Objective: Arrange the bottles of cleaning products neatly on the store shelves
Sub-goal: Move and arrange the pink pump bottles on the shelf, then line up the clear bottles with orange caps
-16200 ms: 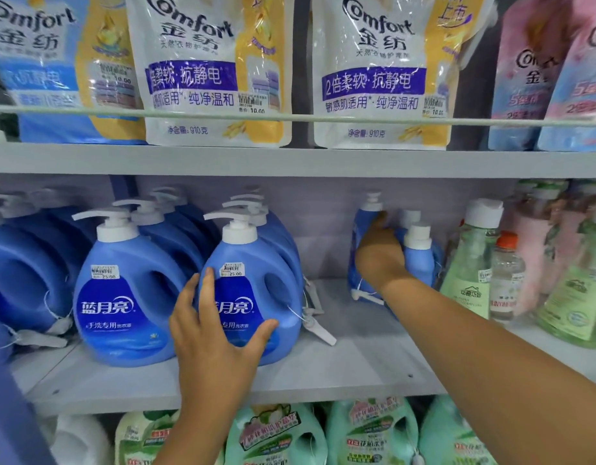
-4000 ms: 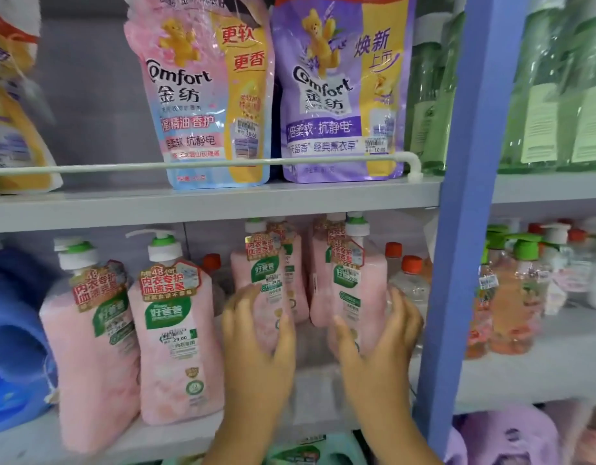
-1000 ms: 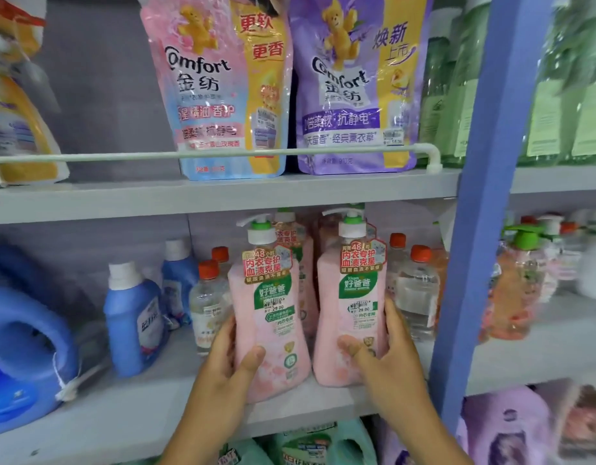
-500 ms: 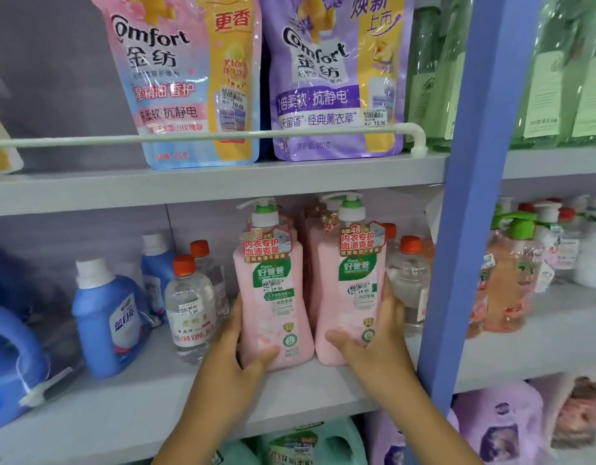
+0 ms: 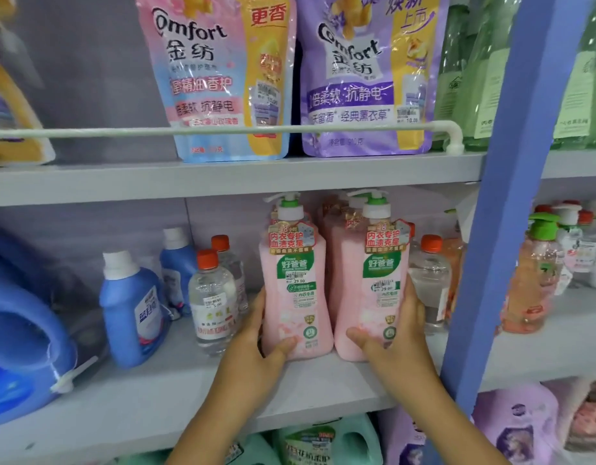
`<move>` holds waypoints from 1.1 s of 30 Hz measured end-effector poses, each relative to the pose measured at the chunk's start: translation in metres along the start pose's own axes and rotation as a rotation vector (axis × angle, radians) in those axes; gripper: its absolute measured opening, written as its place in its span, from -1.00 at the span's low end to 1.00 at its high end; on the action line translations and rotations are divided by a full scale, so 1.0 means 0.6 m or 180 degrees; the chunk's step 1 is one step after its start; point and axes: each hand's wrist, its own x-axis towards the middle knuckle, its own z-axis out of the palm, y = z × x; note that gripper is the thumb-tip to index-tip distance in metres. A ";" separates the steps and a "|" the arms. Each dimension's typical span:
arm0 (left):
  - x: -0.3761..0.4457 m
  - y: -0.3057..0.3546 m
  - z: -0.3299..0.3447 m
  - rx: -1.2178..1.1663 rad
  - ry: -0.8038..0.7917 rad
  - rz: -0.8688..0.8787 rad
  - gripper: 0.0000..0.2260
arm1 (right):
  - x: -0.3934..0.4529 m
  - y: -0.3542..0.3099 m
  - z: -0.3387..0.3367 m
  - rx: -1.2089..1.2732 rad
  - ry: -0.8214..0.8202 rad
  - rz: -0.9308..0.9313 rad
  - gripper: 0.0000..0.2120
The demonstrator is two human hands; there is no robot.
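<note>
Left hand (image 5: 256, 347) grips left pink bottle (image 5: 295, 290), right hand (image 5: 395, 333) grips right pink bottle (image 5: 373, 293); slide both back level, labels forward.

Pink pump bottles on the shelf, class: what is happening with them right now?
A person is tidying a shop shelf of cleaning products. The left hand grips the left pink bottle near its base, and the right hand grips the right pink bottle the same way. Both bottles stand upright, side by side, labels facing out. Clear bottles with orange caps stand just to the left.
</note>
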 end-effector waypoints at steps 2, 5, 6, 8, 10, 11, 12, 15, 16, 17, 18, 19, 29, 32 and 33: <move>-0.026 0.006 -0.006 -0.0042 0.0347 0.0108 -0.38 | -0.015 -0.015 0.003 -0.0107 0.0102 0.0061 0.10; -0.052 0.013 -0.047 0.0070 0.1852 0.0486 -0.63 | -0.059 -0.052 0.016 -0.0303 0.0677 0.0123 0.09; -0.046 0.012 -0.065 0.0075 0.2185 0.0451 -0.58 | -0.076 -0.069 0.025 -0.0264 0.0889 -0.0250 0.02; -0.015 -0.002 -0.101 0.0109 0.2210 0.0148 -0.33 | -0.102 -0.105 0.051 -0.0116 0.0969 -0.1108 -0.23; 0.013 -0.017 -0.117 -0.0110 0.1600 -0.0249 -0.28 | -0.114 -0.143 0.085 0.0220 0.0546 -0.1324 -0.45; 0.021 -0.021 -0.119 -0.0231 0.1306 -0.0364 -0.34 | -0.110 -0.159 0.105 0.0412 0.0262 -0.1243 -0.51; 0.027 -0.028 -0.121 -0.0237 0.1164 -0.0346 -0.39 | -0.106 -0.174 0.125 0.0536 0.0006 -0.1091 -0.54; 0.009 -0.041 -0.138 -0.0178 0.1216 -0.0210 -0.38 | -0.084 -0.202 0.190 0.0687 -0.0554 -0.0455 -0.53; -0.007 -0.044 -0.148 -0.0190 0.1254 -0.0161 -0.39 | -0.074 -0.207 0.214 0.0740 -0.0679 -0.0286 -0.51; -0.026 -0.046 -0.159 -0.0217 0.1303 -0.0073 -0.41 | -0.064 -0.208 0.240 0.0749 -0.0774 -0.0151 -0.47; -0.043 -0.049 -0.170 -0.0235 0.1342 -0.0020 -0.42 | -0.050 -0.205 0.268 0.0658 -0.0796 -0.0043 -0.43; -0.060 -0.053 -0.179 -0.0275 0.1380 0.0023 -0.43 | -0.034 -0.200 0.297 0.0440 -0.0716 0.0071 -0.40; -0.106 -0.069 -0.224 -0.0708 0.1254 0.0044 -0.45 | 0.028 -0.151 0.387 -0.0345 -0.0410 0.0354 -0.58; -0.108 -0.067 -0.223 -0.0904 0.1218 0.0049 -0.44 | -0.022 -0.174 0.336 -0.0110 -0.0595 0.0271 -0.74; -0.109 -0.062 -0.221 -0.0989 0.1185 0.0069 -0.44 | -0.044 -0.183 0.310 0.0027 -0.0609 0.0273 -0.72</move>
